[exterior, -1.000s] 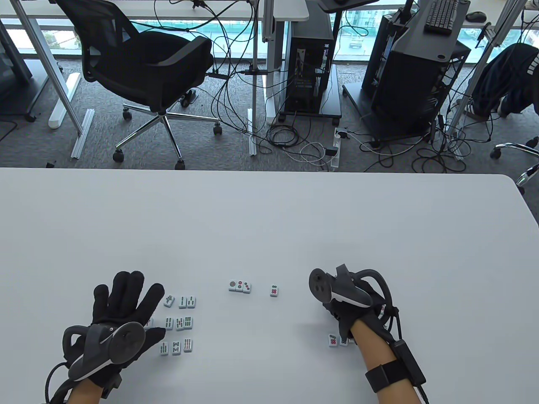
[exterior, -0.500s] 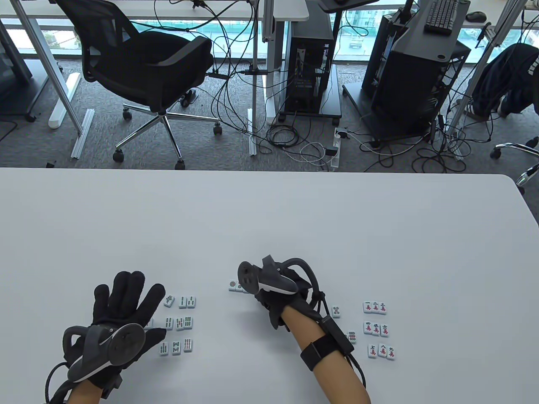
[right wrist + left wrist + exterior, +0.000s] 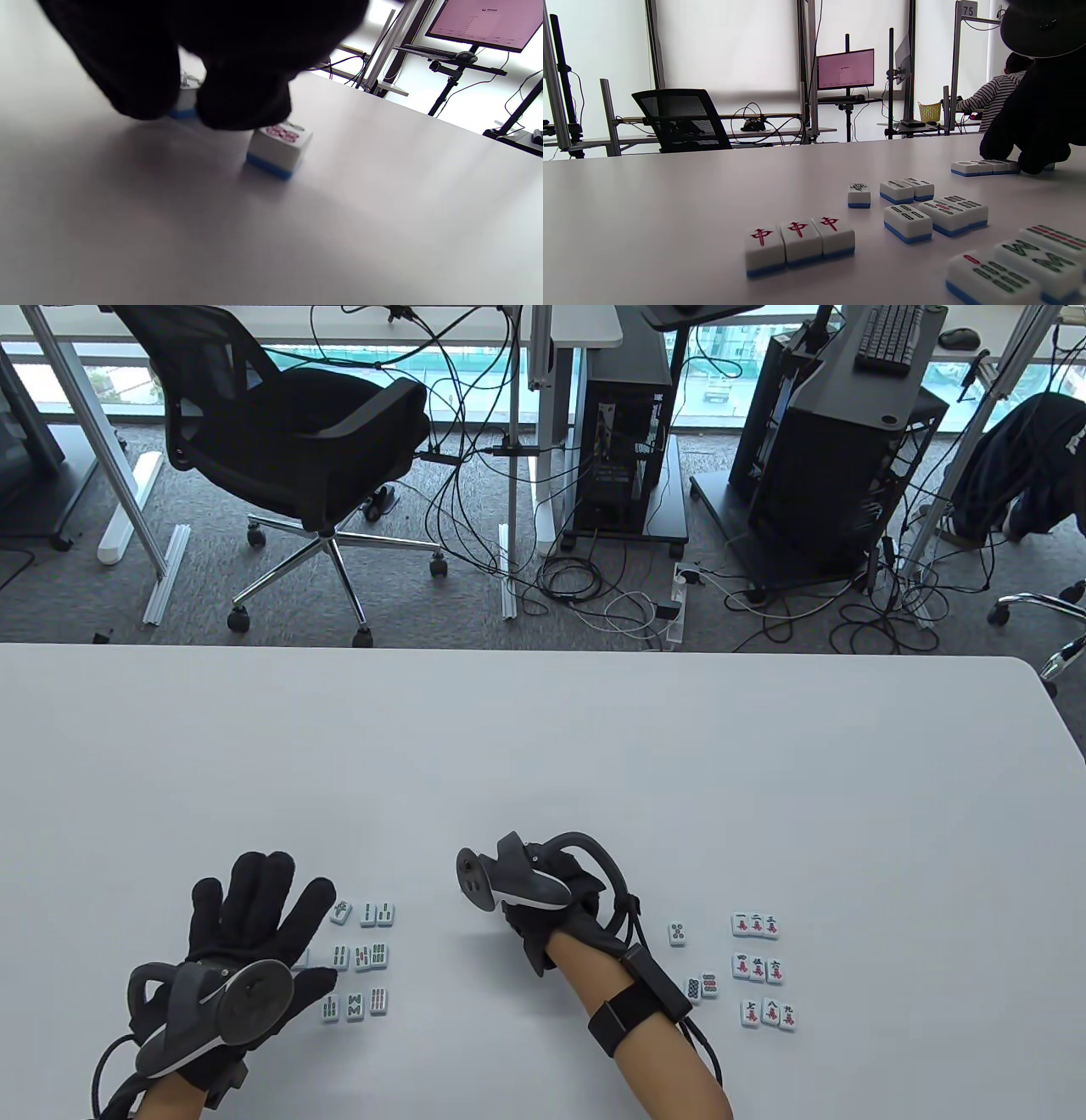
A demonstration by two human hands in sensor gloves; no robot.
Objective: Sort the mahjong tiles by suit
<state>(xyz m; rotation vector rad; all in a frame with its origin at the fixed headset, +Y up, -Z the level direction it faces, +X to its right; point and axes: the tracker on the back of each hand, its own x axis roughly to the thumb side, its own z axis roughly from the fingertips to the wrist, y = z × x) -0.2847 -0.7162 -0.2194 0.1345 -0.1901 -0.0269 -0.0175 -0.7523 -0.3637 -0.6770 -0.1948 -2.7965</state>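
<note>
Flanking the right hand [image 3: 551, 903]: bamboo tiles [image 3: 363, 956], character tiles [image 3: 761, 970].

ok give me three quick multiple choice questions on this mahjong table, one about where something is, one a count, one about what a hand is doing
1. Where does the block of red character tiles lie?
A. at the table's far edge
B. to the right of the right hand
C. under the left hand

2. How many red-marked tiles sit side by side in the row nearest the left wrist camera?
A. three
B. five
C. one

3. What is the left hand doing?
A. pinching a tile in the air
B. making a fist
C. lying flat, fingers spread, on the table

Answers:
1 B, the table view shows the three rows beyond the right hand toward the right edge.
2 A, three touching tiles with the same red sign show in the left wrist view.
3 C, its fingers are straight and fanned beside the bamboo tiles.
</note>
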